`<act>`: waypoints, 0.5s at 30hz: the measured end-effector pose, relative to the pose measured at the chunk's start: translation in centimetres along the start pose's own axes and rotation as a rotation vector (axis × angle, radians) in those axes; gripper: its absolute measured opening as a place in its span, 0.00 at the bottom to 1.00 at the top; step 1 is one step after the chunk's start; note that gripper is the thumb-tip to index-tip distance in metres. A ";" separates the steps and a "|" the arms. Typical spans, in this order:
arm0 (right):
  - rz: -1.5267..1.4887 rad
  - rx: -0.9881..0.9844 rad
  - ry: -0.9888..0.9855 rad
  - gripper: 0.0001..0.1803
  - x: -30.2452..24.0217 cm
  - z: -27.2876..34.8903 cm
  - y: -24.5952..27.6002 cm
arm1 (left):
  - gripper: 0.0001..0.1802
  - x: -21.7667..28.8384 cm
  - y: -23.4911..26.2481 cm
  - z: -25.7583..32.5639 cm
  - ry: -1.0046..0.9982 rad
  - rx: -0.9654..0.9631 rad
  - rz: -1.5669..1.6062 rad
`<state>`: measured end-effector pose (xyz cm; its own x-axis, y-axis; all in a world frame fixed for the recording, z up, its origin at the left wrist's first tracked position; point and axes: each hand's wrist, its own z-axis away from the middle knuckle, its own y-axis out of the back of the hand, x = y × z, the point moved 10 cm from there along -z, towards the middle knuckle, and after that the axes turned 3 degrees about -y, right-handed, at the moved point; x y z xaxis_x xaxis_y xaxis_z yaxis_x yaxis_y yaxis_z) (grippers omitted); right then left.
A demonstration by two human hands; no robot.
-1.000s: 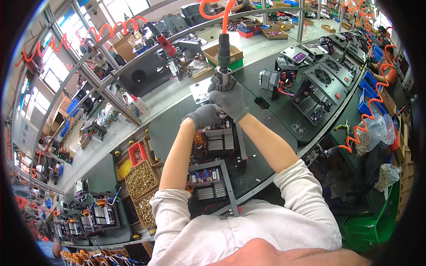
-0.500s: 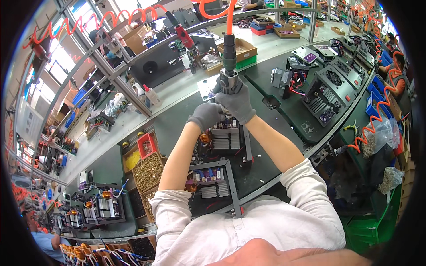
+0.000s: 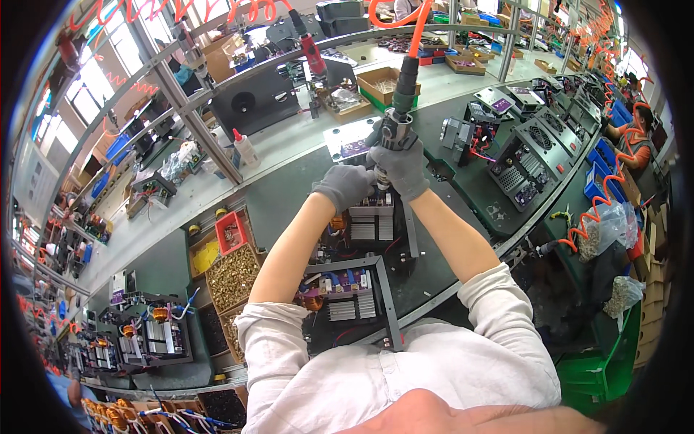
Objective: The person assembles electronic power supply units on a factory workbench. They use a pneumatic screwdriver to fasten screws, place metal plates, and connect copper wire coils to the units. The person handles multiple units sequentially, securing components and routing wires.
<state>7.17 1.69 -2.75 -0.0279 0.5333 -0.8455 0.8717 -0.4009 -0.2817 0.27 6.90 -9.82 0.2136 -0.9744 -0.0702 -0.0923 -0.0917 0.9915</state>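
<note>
Gripped an upright powered driver [image 3: 396,130] in the gloved right hand [image 3: 402,170], with fingers wrapped round its body; curled the gloved left hand [image 3: 344,186] just beside the tool's lower end, but could not tell whether grasping its nose, a small part or nothing. Held the driver's long axis near vertical in view, leaning a little rightward at the top, and pointed its nose down at the far edge of a circuit assembly [image 3: 371,212]. Had that assembly below the hands and toward the body, with the left hand lower and nearer to it, the right higher on the tool. Saw its finned heat sink [image 3: 371,230] on the near side and a dark frame bar [image 3: 412,235] along its right. Had a second, similar assembly [image 3: 352,307] closer to the body, apart from both hands. Saw, farther out, small brass-coloured parts [image 3: 230,278] and a red bin [image 3: 231,231] to the left, a pale metal plate [image 3: 343,141] beyond the hands, and a grey perforated casing [image 3: 531,154] well off to the right.
</note>
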 end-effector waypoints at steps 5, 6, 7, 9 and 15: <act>-0.036 0.031 0.018 0.17 0.2 0.2 0.4 | 0.13 -0.1 0.1 -0.1 0.036 -0.049 0.034; -0.037 0.029 0.022 0.18 0.2 0.3 0.4 | 0.13 0.1 0.5 -0.2 0.045 -0.096 0.044; -0.038 0.026 0.027 0.18 0.2 0.3 0.5 | 0.12 0.4 0.7 -0.3 0.050 -0.131 0.028; -0.019 0.008 0.038 0.19 0.5 0.1 0.3 | 0.09 1.0 0.7 -0.3 0.061 -0.204 -0.002; -0.043 0.031 0.006 0.19 0.2 0.1 0.0 | 0.07 1.4 -0.1 0.6 -0.040 0.062 -0.057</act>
<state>7.09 1.77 -2.98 -0.0616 0.5550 -0.8296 0.8541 -0.4007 -0.3315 -0.02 5.47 -10.08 0.1817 -0.9745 -0.1317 -0.1418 -0.1584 0.9771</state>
